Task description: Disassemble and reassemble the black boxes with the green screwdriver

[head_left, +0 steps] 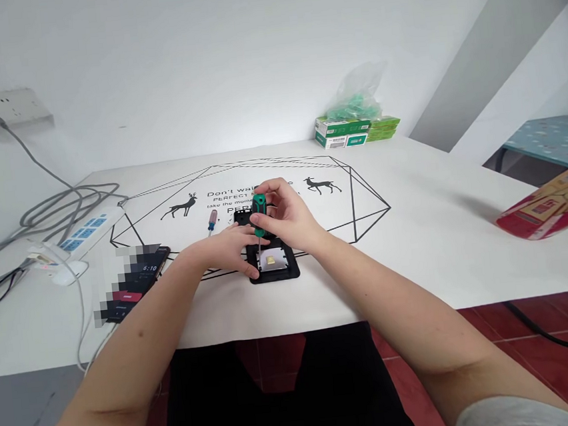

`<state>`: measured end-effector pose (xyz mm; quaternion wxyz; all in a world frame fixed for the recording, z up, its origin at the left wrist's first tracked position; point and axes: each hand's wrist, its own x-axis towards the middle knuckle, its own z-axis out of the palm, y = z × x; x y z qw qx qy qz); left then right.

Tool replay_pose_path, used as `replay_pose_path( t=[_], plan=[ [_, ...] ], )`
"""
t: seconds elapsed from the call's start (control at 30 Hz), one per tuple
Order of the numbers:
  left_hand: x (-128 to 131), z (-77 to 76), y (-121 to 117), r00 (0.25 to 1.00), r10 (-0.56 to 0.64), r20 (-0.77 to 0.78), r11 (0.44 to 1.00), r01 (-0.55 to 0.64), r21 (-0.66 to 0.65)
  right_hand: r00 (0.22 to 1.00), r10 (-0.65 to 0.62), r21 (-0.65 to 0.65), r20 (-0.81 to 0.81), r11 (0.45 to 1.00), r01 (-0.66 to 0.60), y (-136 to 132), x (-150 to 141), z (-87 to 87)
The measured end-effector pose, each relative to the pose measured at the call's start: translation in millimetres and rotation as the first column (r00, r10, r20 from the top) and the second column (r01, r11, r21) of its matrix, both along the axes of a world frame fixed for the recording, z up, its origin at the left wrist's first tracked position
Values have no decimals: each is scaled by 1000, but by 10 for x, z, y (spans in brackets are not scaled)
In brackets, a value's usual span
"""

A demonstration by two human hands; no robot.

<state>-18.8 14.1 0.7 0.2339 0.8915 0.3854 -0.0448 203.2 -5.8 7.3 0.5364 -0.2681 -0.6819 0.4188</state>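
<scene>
Gripping driver in right hand, near upright, pointing down at left side of case, just below centre of frame. Touching same side with left hand, grasping nothing.

Bare tabletop on the right up to the packet; cables crowding the left.

Short light-grey sleeves and black legwear, the forearms bare.
</scene>
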Motion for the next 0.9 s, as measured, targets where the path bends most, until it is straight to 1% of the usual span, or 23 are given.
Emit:
replay_pose_path(
  t=[0.1, 0.23, 0.37, 0.53, 0.73, 0.8, 0.9],
  plan=[
    [7, 32, -2, 998, -4, 55, 1000, 3, 12, 998, -51, 32, -48, 998, 52, 40, 22, 21],
    [41, 82, -30, 988, -26, 152, 1000, 25, 8, 992, -109, 45, -61, 993, 112, 73, 54, 53],
    [89, 121, -94, 971, -110, 213, 994, 113, -1, 986, -147, 41, -76, 988, 150, 88, 62, 54],
    [107, 109, -119, 945, -195, 263, 976, 213, -43, 983, -175, 35, -56, 984, 177, 112, 62, 24],
    [128, 86, -112, 934, -198, 298, 975, 220, -42, 981, -192, 58, -38, 979, 194, 150, 84, 14],
    [127, 99, -124, 939, -199, 279, 976, 216, -32, 979, -202, 67, -15, 977, 203, 160, 107, 33],
    [99, 141, -140, 961, -162, 224, 986, 167, -6, 973, -231, 86, 17, 970, 229, 162, 147, 79]
  ],
)
